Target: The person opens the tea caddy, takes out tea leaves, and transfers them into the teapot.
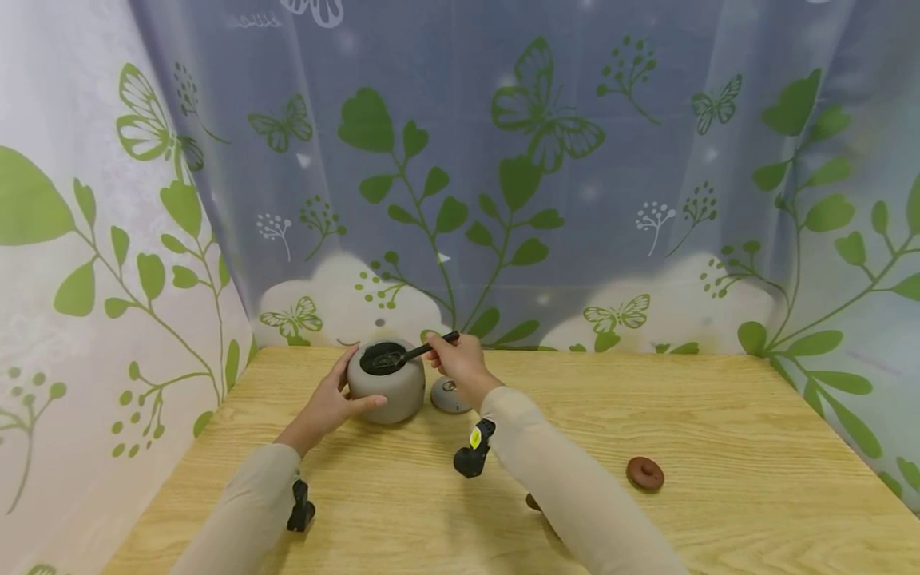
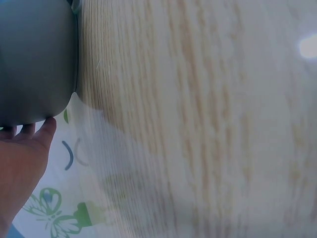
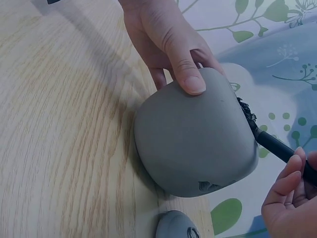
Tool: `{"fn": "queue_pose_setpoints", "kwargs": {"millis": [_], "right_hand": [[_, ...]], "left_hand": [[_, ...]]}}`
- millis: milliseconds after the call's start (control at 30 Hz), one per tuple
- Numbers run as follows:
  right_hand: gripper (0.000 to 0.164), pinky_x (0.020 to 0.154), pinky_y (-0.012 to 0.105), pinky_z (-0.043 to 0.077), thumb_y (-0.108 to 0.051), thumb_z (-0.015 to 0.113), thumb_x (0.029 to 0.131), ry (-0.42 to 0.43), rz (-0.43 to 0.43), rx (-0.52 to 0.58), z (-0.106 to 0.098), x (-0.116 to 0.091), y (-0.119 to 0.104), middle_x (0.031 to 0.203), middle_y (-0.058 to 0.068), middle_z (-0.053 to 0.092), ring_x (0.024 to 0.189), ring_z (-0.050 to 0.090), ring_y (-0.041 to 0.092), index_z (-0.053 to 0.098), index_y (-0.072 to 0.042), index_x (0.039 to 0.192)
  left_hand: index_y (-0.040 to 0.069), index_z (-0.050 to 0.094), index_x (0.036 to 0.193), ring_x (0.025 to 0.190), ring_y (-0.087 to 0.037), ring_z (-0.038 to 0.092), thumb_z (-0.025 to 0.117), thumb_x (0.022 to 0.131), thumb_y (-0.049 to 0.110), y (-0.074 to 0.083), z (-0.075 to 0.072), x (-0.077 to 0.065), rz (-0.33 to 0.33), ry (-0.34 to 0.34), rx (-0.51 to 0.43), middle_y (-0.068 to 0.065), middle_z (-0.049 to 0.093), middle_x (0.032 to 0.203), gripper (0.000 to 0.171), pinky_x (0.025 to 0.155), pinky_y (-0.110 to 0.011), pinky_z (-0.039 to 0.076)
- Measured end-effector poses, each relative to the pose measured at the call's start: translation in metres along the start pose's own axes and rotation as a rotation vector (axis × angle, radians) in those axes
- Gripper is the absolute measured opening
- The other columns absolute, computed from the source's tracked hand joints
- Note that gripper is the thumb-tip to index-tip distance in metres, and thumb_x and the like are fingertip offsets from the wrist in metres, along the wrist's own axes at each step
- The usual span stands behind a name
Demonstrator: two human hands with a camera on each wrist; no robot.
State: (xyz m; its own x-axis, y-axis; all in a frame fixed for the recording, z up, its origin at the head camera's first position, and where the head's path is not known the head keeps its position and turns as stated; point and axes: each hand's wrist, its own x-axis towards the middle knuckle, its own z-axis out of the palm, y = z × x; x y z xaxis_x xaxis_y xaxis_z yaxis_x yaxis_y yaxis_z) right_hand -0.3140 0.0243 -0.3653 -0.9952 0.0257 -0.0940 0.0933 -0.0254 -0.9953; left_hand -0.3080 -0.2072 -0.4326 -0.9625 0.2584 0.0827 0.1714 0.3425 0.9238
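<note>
A rounded grey canister point(image 1: 391, 397) stands near the back edge of the table, with dark loose contents showing at its mouth. My left hand point(image 1: 334, 407) holds it from the left side, thumb across the front and fingers round the back. In the right wrist view, that thumb lies on the canister's wall point(image 3: 193, 134). A thin black scoop point(image 1: 430, 346) is pinched by its handle in my right hand point(image 1: 463, 366). The scoop's far end is inside the mouth, and dark, crinkled, leaf-like bits point(image 3: 247, 110) show around it. The left wrist view catches only the canister's side point(image 2: 37, 64) and some fingers.
Just right of the canister lies its rounded grey lid point(image 1: 450, 396). A small reddish-brown lid point(image 1: 645, 473) rests farther right on the wooden table point(image 1: 719, 423). Another brown thing point(image 1: 533, 501) is mostly hidden by my right sleeve. A patterned curtain point(image 1: 460, 200) hangs behind the table.
</note>
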Motion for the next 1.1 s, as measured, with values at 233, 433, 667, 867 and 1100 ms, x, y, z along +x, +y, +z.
{"fn": "queue_pose_setpoints", "kwargs": {"millis": [233, 433, 667, 867, 1100], "right_hand": [[0.023, 0.055, 0.020, 0.042, -0.021, 0.060, 0.096, 0.010, -0.001, 0.006, -0.005, -0.001, -0.004, 0.064, -0.001, 0.059, 0.057, 0.053, 0.008, 0.066, -0.001, 0.086], [0.023, 0.054, 0.020, 0.041, -0.022, 0.060, 0.096, 0.014, 0.002, 0.019, -0.009, -0.002, -0.006, 0.064, -0.001, 0.059, 0.056, 0.053, 0.009, 0.065, -0.002, 0.088], [0.022, 0.051, 0.018, 0.040, -0.023, 0.059, 0.096, 0.008, 0.017, 0.042, -0.014, -0.007, -0.013, 0.065, 0.000, 0.059, 0.054, 0.049, 0.008, 0.064, -0.003, 0.089], [0.020, 0.052, 0.019, 0.040, -0.022, 0.058, 0.097, -0.005, -0.003, 0.040, -0.021, -0.010, -0.019, 0.065, -0.001, 0.057, 0.056, 0.048, 0.008, 0.063, -0.004, 0.088], [0.020, 0.052, 0.019, 0.038, -0.021, 0.058, 0.097, -0.011, 0.007, 0.058, -0.036, -0.013, -0.023, 0.067, 0.001, 0.055, 0.055, 0.046, 0.009, 0.060, -0.004, 0.089]], "left_hand": [[0.025, 0.005, 0.156, 0.146, -0.034, 0.012, 0.079, 0.081, 0.029, 0.000, 0.000, -0.001, 0.004, -0.005, 0.004, -0.012, 0.009, 0.160, 0.105, 0.113, -0.057, 0.021], [0.026, 0.005, 0.155, 0.146, -0.034, 0.011, 0.078, 0.082, 0.029, 0.001, 0.001, -0.002, 0.006, -0.007, 0.016, -0.012, 0.008, 0.160, 0.104, 0.113, -0.057, 0.022], [0.028, 0.004, 0.155, 0.146, -0.035, 0.010, 0.078, 0.082, 0.030, 0.003, 0.000, -0.003, -0.007, -0.008, 0.023, -0.010, 0.005, 0.161, 0.104, 0.112, -0.057, 0.023], [0.027, 0.004, 0.155, 0.146, -0.034, 0.010, 0.077, 0.083, 0.030, 0.001, -0.001, -0.001, -0.006, -0.015, 0.016, -0.011, 0.005, 0.161, 0.103, 0.113, -0.058, 0.022], [0.028, 0.004, 0.155, 0.146, -0.034, 0.011, 0.077, 0.083, 0.028, 0.002, 0.000, -0.002, -0.004, -0.023, -0.005, -0.010, 0.005, 0.161, 0.103, 0.112, -0.058, 0.023]]}}
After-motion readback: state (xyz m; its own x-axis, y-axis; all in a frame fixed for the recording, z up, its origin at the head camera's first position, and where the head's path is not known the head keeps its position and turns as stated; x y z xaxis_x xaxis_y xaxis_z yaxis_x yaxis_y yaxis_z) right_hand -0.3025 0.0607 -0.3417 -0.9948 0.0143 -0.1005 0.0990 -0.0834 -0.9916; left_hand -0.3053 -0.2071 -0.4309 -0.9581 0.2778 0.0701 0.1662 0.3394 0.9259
